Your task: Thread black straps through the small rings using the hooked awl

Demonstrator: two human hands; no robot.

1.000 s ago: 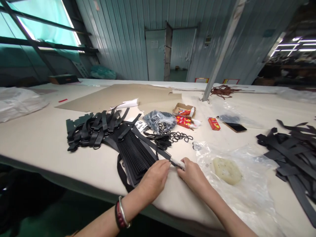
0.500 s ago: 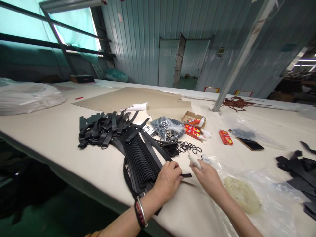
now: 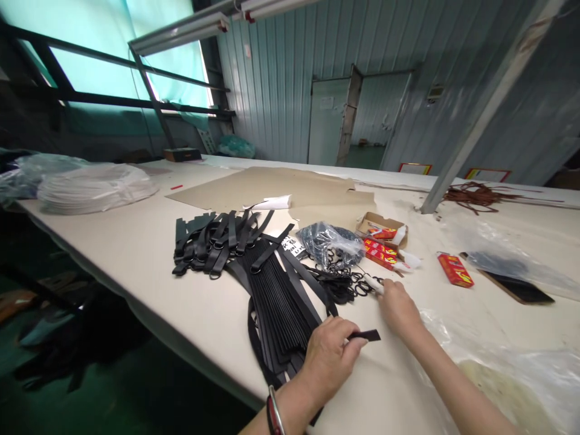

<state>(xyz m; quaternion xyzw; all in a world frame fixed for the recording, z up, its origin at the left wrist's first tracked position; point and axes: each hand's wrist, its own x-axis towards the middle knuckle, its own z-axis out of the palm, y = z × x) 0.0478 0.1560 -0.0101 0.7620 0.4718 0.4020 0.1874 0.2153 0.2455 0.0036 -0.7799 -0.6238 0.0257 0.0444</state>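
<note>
My left hand [image 3: 333, 350] is closed on a black strap [image 3: 367, 335], whose short end sticks out to the right past the thumb. In my right hand [image 3: 401, 308] is a small white tube [image 3: 374, 284], its front end pointing up and left over the black rings [image 3: 361, 286]. Beside my left hand lies a fanned stack of black straps [image 3: 278, 296]. More straps with metal rings [image 3: 217, 241] are heaped behind it. A bundle of thin black cords [image 3: 338, 284] sits between the stack and the rings.
Behind the rings lies a plastic bag of black items [image 3: 328, 241]. An opened carton [image 3: 383, 226] stands near red boxes [image 3: 383, 252], a single red box [image 3: 454, 269] and a phone [image 3: 516, 286]. A metal post [image 3: 489, 109] rises from the table. Clear plastic [image 3: 544, 368] covers the right front.
My right hand has moved forward with the white tube to the black rings. My left hand has lifted the strap end slightly. The view has shifted left.
</note>
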